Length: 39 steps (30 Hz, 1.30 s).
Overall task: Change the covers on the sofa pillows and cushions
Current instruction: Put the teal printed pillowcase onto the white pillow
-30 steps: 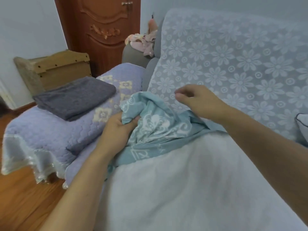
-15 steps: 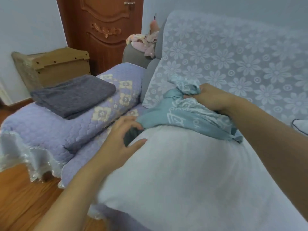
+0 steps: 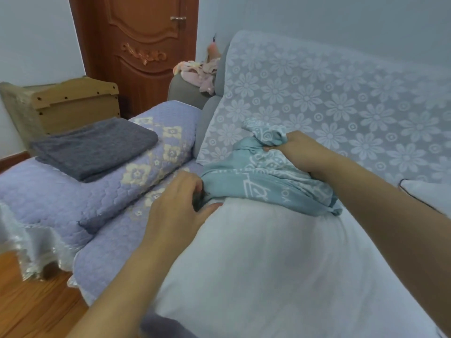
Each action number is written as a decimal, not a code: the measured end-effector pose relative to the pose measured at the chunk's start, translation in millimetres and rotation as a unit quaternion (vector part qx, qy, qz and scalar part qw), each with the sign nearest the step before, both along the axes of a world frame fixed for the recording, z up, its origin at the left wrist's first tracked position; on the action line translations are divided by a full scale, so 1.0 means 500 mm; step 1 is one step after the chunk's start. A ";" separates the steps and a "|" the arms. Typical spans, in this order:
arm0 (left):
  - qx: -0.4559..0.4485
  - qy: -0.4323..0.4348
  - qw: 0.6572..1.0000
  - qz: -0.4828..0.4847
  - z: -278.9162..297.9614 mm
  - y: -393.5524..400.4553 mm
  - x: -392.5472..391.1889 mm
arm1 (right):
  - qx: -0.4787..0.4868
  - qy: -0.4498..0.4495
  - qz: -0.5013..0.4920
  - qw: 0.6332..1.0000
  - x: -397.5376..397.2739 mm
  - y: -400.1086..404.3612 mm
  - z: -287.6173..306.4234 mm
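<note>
A big white pillow insert (image 3: 280, 264) lies across the sofa in front of me. A teal patterned cover (image 3: 258, 176) is bunched over its far end. My left hand (image 3: 175, 206) pinches the near left edge of the cover at the pillow's corner, thumb under the cloth. My right hand (image 3: 300, 150) grips a gathered wad of the cover on top of the far end. A folded grey cloth (image 3: 95, 147) lies on the lilac quilted seat cover (image 3: 73, 191) to the left.
The sofa back wears a white floral lace throw (image 3: 341, 106). Pink clothes (image 3: 200, 74) sit on the grey armrest. A wooden box (image 3: 73, 103) and a brown door (image 3: 141, 50) stand at the left. Another white cushion (image 3: 429, 193) peeks in at the right.
The teal cover has gone from a loose bundle in both hands to being pulled over the pillow's far end. My left hand moved down to its edge; my right hand took hold of the bunch.
</note>
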<state>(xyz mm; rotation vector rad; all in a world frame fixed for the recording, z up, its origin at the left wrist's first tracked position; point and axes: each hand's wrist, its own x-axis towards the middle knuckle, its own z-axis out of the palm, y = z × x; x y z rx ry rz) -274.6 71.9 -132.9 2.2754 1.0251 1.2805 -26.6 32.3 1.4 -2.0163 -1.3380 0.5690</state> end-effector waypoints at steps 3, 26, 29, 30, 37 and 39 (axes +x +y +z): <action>0.173 0.035 0.984 0.021 0.008 0.011 0.015 | -0.017 -0.019 0.000 1.000 -0.011 0.008 -0.001; 0.070 0.085 0.991 -0.080 -0.123 0.126 -0.051 | 0.068 -0.002 -0.190 0.979 0.140 0.086 0.004; 0.018 -0.023 0.999 0.038 -0.111 0.125 -0.014 | 0.055 0.023 -0.168 0.984 0.133 0.074 0.005; 0.023 -0.041 0.997 0.056 -0.109 0.123 0.001 | 0.053 0.029 -0.163 0.985 0.131 0.073 0.003; 0.122 -0.011 0.992 0.039 -0.104 0.127 0.050 | 0.057 0.053 -0.175 0.981 0.150 0.053 -0.008; 0.227 -0.005 0.974 0.000 -0.085 0.123 0.040 | 0.047 0.052 -0.174 0.982 0.160 0.052 -0.008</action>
